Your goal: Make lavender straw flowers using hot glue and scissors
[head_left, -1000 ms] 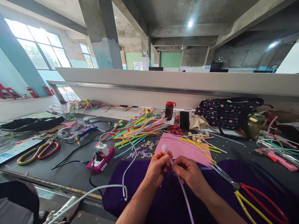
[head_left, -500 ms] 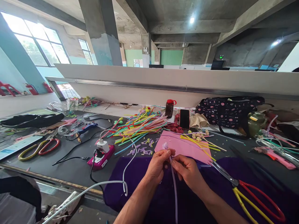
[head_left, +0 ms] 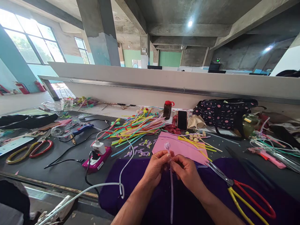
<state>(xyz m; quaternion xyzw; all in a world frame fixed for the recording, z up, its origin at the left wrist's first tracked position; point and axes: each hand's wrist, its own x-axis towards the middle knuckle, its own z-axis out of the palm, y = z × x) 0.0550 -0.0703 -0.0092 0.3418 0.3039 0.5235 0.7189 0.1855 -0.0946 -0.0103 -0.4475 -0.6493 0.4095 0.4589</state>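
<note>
My left hand [head_left: 156, 167] is closed around the top of a pale purple pipe-cleaner flower [head_left: 167, 145], just below its looped, bunched head. Thumb and fingers of my right hand [head_left: 185, 170] pinch the same piece right beside, where the stem [head_left: 172, 197] begins. That long purple stem hangs down in front of my lap. Both hands are nearly touching, and the fingertips hide the joint between head and stem. Behind the flower lies a pink sheet [head_left: 187, 153]. Right of my right hand rest scissors [head_left: 231, 182] with red and yellow handles.
A pile of coloured pipe cleaners [head_left: 138, 126] lies behind, with short purple cut pieces [head_left: 142, 148] in front. A magenta power strip [head_left: 99, 161] with a white cable stands left. Farther back are a bottle [head_left: 167, 111], a phone [head_left: 182, 120] and a dark patterned bag [head_left: 215, 114].
The flower head now shows higher above my left fingers and looks more tightly gathered. Both hands stay close together on it. The whole view has shifted slightly.
</note>
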